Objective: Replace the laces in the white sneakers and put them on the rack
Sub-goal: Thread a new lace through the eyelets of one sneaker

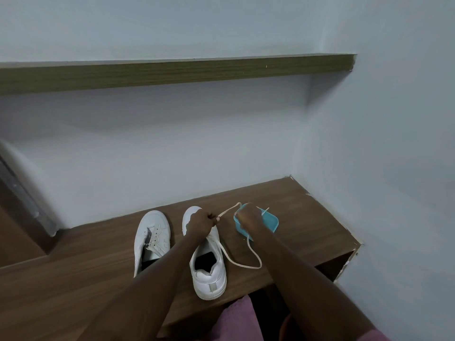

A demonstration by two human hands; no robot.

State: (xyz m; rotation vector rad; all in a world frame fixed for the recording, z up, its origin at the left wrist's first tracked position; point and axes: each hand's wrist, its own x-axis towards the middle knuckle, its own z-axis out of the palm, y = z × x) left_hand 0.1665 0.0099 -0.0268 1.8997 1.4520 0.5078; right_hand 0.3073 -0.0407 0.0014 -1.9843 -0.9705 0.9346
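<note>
Two white sneakers stand side by side on a wooden counter [86,267], toes toward a pale wall; the left sneaker [151,238] has bare eyelets; the left hand [200,221] hovers over the toe of the right sneaker [209,274], its fingers [216,219] pinching a cream lace [256,257]; the lace runs taut to the right hand [248,216], whose fingers curl around it (fingertips hidden) above a small blue tray [269,221]; below that hand the lace loops across the counter back to the right sneaker.
</note>
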